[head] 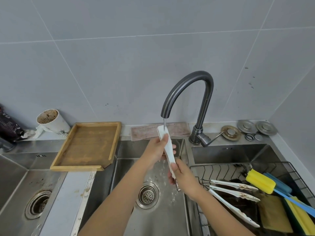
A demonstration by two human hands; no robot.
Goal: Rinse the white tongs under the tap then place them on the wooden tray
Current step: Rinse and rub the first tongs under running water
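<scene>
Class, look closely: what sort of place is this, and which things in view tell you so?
Most likely a home kitchen sink area: a steel sink under a running tap, a tiled wall, and a rack of sponges.

Large pale grey wall tiles with thin white grout lines meet in a corner at the right. Below runs a stainless steel counter with sunken basins. Light is even and soft.

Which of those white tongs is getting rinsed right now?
The white tongs held upright by both hands under the tap; the other tongs lie in the wire basket.
</scene>
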